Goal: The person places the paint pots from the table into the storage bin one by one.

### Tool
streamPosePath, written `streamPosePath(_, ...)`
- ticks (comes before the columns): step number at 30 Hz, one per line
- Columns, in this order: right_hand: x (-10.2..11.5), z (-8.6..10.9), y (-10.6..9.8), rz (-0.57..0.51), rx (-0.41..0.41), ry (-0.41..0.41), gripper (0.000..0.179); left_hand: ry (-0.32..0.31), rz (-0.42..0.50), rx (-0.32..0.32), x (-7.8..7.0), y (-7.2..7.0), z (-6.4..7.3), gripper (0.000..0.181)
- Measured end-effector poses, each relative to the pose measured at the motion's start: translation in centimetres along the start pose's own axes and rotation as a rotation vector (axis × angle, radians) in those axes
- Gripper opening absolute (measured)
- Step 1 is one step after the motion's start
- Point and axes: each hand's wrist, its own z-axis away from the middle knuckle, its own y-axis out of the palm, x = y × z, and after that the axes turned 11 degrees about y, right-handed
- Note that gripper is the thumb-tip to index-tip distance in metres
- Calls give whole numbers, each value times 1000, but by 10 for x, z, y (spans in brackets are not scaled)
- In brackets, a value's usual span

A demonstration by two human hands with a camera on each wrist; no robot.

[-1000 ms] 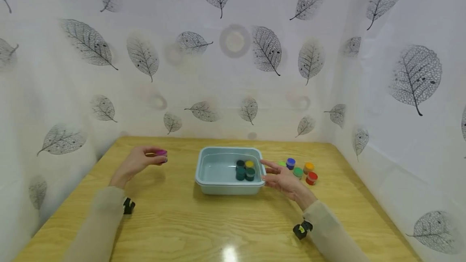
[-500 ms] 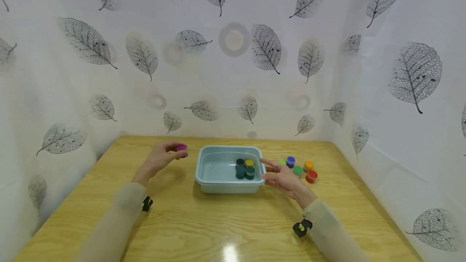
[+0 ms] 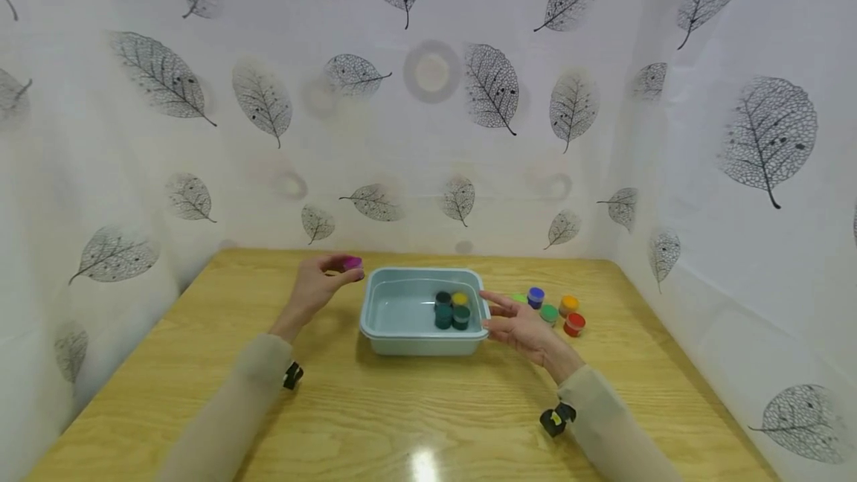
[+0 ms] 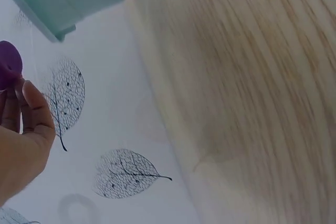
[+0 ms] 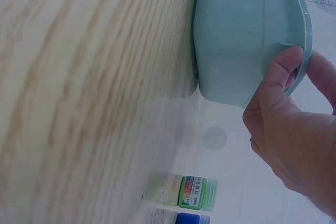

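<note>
Just left of the light-blue plastic tub (image 3: 422, 348), my left hand (image 3: 313, 290) pinches a paint jar with a purple lid (image 3: 352, 264), held above the table. The left wrist view shows only part of that purple lid (image 4: 9, 65) at its edge, beside the fingertips. My right hand (image 3: 532, 333) holds the tub's right rim; in the right wrist view, the hand (image 5: 294, 124) has fingers on both sides of the rim. Inside the tub, towards its right end, several paint jars stand together, among them a yellow-lidded one (image 3: 459, 299) and dark green ones (image 3: 460, 317).
Right of the tub, several more paint jars stand on the wooden table (image 3: 375, 415): blue (image 3: 535, 297), orange (image 3: 569, 306), green (image 3: 549, 315), red (image 3: 574, 324) and a light green one (image 3: 518, 298) partly behind my right hand. A leaf-patterned curtain (image 3: 428, 162) encloses the table's back and sides.
My left hand has moved right with the purple-lidded paint jar, from the table's left part to beside the tub's left end. My right hand and the tub stay put.
</note>
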Motion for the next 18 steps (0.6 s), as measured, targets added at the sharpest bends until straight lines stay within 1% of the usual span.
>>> streamPosePath(4,1,1,1,-4,2,-2,66,34,-21,25,-6,10,-1,43)
streamPosePath(8,1,2,2,-6,-4,2,66,41,-13,51,-9,19,-1,43)
streamPosePath(11,1,2,2,-8,-10,11,66,53,-14,68,-10,26,-1,40)
streamPosePath(15,1,2,1,-8,-7,14,66,56,-36,58,-12,34,0,33)
streamPosePath(18,2,3,1,-8,-6,12,66,45,-68,43,-16,39,2,31)
